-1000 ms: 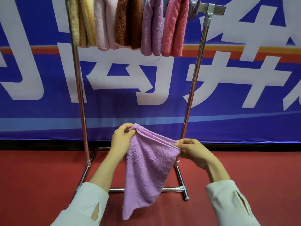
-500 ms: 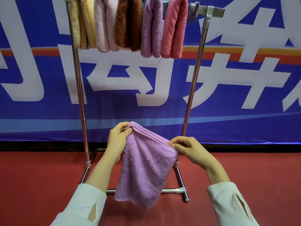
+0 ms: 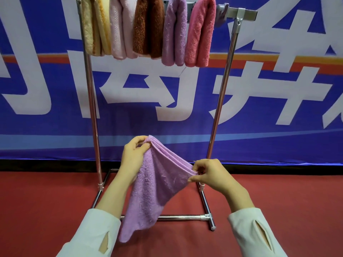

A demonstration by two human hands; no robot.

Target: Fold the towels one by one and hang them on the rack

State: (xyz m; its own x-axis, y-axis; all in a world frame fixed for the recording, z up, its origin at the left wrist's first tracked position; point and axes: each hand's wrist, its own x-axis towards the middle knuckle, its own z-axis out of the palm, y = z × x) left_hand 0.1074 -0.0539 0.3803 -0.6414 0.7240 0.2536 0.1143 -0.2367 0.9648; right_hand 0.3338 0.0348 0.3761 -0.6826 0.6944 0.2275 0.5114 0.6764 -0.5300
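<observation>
A lilac towel (image 3: 154, 190) hangs folded in front of me, its doubled top edge stretched between my hands. My left hand (image 3: 134, 156) pinches the upper left corner, held higher. My right hand (image 3: 207, 175) pinches the right corner, lower. The loose bottom corner dangles near my left sleeve. Behind stands a chrome rack (image 3: 220, 101). On its top bar hang several folded towels: yellow (image 3: 96, 28), pale pink (image 3: 120, 28), brown (image 3: 148, 28), lilac (image 3: 174, 34) and coral pink (image 3: 199, 34).
The rack's base bars (image 3: 178, 217) lie on a red floor (image 3: 278, 197) just beyond the held towel. A blue banner with large white characters (image 3: 167, 101) fills the wall behind. A short bare stretch of top bar (image 3: 246, 13) shows right of the coral pink towel.
The towel swung and settled, its lower corner now dangling again by my left sleeve. My right hand shifted slightly along the top edge; both hands kept their pinch.
</observation>
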